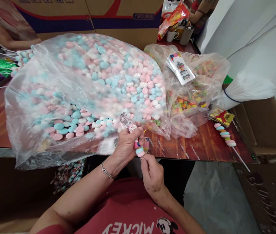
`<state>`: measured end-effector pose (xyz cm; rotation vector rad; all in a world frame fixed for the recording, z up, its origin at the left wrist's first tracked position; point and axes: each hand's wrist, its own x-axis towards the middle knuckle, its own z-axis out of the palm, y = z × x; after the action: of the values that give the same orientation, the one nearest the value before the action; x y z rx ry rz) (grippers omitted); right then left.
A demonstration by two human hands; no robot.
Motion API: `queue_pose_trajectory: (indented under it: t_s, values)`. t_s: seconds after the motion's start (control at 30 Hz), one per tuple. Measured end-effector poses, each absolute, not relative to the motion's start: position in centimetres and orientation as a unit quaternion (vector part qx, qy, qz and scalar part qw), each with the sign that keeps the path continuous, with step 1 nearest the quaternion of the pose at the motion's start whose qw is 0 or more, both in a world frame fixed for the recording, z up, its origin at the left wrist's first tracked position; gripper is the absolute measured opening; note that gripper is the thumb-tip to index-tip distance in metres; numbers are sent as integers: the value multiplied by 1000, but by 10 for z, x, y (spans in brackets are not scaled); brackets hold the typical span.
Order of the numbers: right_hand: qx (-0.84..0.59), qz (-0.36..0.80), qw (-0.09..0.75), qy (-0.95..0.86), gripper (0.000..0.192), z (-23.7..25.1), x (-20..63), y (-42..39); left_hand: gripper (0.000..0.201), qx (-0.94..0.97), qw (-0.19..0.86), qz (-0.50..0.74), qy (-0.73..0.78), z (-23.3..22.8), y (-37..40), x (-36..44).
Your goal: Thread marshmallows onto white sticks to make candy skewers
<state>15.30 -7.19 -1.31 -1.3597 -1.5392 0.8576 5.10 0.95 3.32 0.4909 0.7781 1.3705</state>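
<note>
**Red shirt [128, 204] below, candy stack [140, 151] between two hands**

Nearest of all, the red shirt fills the space behind both hands. The left hand [129, 143], a bracelet [107, 171] at its wrist, is closed around the candy stack, with a printed wrapper [125, 119] rising above its thumb. The right hand [153, 175] sits just below and to the right, fingers curled, thumb and forefinger pinched at the stack's lower end; any stick there is hidden.

Beyond the left hand spreads a large clear bag [89, 87] of pink, blue and white sweets. Beyond the right hand lies a bag of colourful gummies [186, 100], a bundle of printed cards [180, 68] on top. Well to the right of the right hand, a finished-looking candy skewer [225, 135] rests at the table's [203, 146] edge, near a yellow-and-red packet [222, 117].
</note>
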Motion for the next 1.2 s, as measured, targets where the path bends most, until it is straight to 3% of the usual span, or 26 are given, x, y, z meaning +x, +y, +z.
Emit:
queue_pose_trajectory:
  t_s: [0.1,0.23,0.33,0.5,0.73,0.9,1.03,1.2]
  values:
    - [-511,596,454,-420,23,-6,146,-70,30,204,690,600,349,31,0,57]
    - [-454,691,462,-321,24,1,150,-65,42,201,698,591,350,34,3,43]
    - [-452,676,450,-369,25,2,157,-62,56,187,671,626,350,43,17,24]
    - [-467,642,417,-442,25,3,160,-63,43,183,631,649,384,52,31,11]
    - [-446,724,437,-295,36,0,137,-66,39,218,677,606,355,43,16,35]
    - [-473,668,472,-328,38,4,130,-54,32,219,691,596,346,32,-2,54]
    - [-496,617,422,-443,28,7,145,-54,29,195,674,624,344,30,-1,50]
    - [-537,472,353,-604,20,6,160,-66,33,180,657,653,330,34,8,42]
